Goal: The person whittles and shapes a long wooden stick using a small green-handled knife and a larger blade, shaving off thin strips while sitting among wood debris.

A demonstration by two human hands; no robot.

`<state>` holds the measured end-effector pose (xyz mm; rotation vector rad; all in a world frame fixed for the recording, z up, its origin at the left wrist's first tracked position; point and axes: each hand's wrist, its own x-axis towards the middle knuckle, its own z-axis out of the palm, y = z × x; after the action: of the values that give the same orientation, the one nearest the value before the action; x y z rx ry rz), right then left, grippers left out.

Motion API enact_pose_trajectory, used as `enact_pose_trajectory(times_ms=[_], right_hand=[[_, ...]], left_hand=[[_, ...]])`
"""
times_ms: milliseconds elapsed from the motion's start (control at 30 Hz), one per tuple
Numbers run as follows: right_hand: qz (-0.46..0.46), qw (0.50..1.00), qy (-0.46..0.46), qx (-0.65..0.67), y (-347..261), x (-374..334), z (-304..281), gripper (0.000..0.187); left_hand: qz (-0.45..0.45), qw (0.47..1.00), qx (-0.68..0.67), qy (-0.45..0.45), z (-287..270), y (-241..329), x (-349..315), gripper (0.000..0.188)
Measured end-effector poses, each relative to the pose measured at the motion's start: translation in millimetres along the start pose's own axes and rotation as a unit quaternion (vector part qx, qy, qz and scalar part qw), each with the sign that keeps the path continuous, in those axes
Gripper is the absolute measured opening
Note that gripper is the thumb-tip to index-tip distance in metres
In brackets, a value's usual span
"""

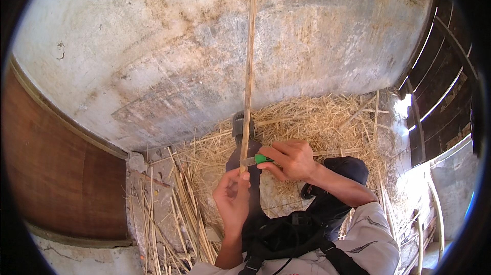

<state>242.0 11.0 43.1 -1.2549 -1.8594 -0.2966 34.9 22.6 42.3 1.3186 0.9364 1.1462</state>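
Black straps (343, 260) run over a pale shirt (369, 230) as the left hand (233, 197), grip pinched, holds a stick (249, 70) by its near end; the right hand (293, 160), grip curled firmly around a green knife (263, 159), sets its blade against the stick.

The floor (160, 173) is grey and rough, showing bare at the left. Pale straw (312, 116) covers much of it, thickest along the foot of the wall and thinner toward the middle. A loose bundle of long sticks (192, 206) lies at the left, mostly running lengthwise, some crossing, with thinner ones scattered beside it. Near the left corner sits a pale stone (137, 162). A few strips (353, 150) lie over the straw at the right, at differing angles. A dark shoe (238, 126) rests among the straw near the wall.
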Motion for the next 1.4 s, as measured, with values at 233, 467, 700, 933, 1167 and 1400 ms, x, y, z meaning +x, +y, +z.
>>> enact_pose_trajectory(times_ms=[233,467,700,933,1167,1400], right_hand=[[-0.002,1.0,0.004,-0.015,-2.0,1.6,6.9,0.032],[-0.022,0.999,0.012,-0.024,-4.6,5.7,13.9,0.031],[0.265,0.952,0.129,-0.088,78.1,38.1,-22.2,0.028],[0.101,0.99,0.085,0.058,52.0,6.5,-5.9,0.03],[-0.019,0.998,-0.019,0.062,4.7,4.5,7.1,0.029],[0.004,0.999,-0.035,0.036,-0.1,4.6,9.8,0.029]], left_hand=[[-0.013,1.0,-0.004,0.005,-4.0,1.9,0.1,0.023],[0.003,1.0,0.002,0.029,-7.3,0.0,-1.6,0.024],[-0.1,0.993,-0.031,-0.053,-25.7,-8.4,-26.0,0.018],[-0.068,0.997,-0.024,-0.015,-15.9,-8.3,-6.9,0.016],[-0.068,0.998,-0.012,-0.004,-9.2,2.7,-7.5,0.012],[-0.042,0.999,-0.002,0.005,-7.5,0.1,-5.5,0.011]])
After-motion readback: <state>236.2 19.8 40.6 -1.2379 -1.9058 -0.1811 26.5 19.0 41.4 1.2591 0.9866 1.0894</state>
